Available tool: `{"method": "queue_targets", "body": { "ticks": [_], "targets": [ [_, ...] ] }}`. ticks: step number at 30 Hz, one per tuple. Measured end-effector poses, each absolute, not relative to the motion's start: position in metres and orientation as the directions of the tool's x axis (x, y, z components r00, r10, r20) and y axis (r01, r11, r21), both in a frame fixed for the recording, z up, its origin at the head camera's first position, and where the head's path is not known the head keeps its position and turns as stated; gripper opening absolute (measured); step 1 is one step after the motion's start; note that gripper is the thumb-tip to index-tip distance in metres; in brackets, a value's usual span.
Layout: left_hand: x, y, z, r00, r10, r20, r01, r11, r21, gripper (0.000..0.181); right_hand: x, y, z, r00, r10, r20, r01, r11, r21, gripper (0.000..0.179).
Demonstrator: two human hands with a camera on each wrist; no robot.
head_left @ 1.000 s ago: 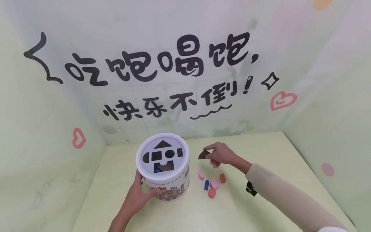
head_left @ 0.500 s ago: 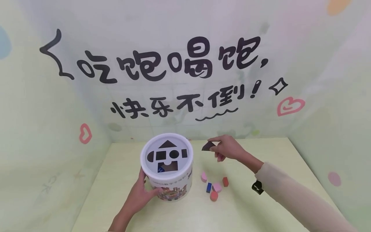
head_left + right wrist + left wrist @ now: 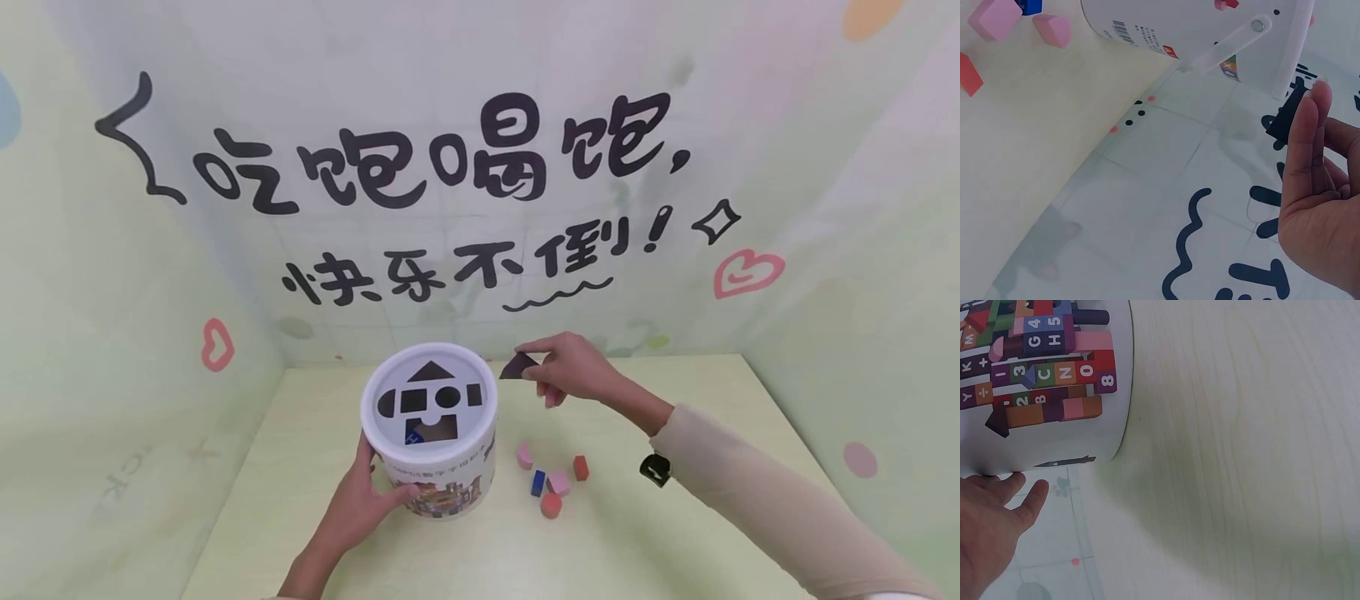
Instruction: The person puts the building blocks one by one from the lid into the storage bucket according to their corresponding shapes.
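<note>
A white bucket [image 3: 442,479] stands on the table, its lid [image 3: 468,423] cut with several shaped holes. My left hand [image 3: 356,504] holds the bucket's left side, thumb on the printed front; in the left wrist view, fingertips touch its wall. Just right of the lid's rim, my right hand [image 3: 573,367] pinches a dark triangular block [image 3: 517,367] between thumb and fingers, held above the table. In the right wrist view the block [image 3: 1286,119] is beside the bucket's upper edge. Through the lid's lower hole shows a blue block [image 3: 412,437] marked H.
Right of the bucket lie pink blocks [image 3: 558,483], a blue block [image 3: 537,482], a red block [image 3: 581,467] and an orange-red round block [image 3: 551,505]. Printed walls [image 3: 480,325] enclose the table [image 3: 645,533]. The bucket has a pale handle [image 3: 1235,47].
My right hand has moved up, then left toward the lid, carrying the dark triangular block. The left hand stays on the bucket. The head view has shifted slightly.
</note>
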State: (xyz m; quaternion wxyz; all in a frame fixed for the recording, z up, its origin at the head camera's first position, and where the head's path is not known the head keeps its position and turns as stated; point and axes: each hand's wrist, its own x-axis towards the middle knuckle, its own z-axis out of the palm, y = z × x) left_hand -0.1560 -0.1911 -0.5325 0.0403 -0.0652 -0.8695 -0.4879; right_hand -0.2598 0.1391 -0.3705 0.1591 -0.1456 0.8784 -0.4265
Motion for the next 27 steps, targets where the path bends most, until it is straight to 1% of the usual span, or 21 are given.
{"method": "queue_targets", "body": {
  "ticks": [6,15,27],
  "targets": [
    [-0.157,-0.192,-0.533,-0.988,0.073,0.137,0.155,0.529,0.834,0.117,-0.262,0.125,-0.366,-0.888,-0.432,-0.157,-0.151,0.597,-0.788,0.043],
    [-0.156,-0.191,-0.534,-0.988,0.078,0.13,0.152,0.512,0.846,0.117,-0.261,0.106,-0.365,-0.876,-0.453,-0.163,-0.162,0.597,-0.786,0.041],
    [-0.155,-0.191,-0.531,-0.988,0.084,0.127,0.152,0.492,0.857,0.116,-0.266,0.08,-0.367,-0.863,-0.487,-0.136,-0.201,0.577,-0.792,0.042]
  ]
}}
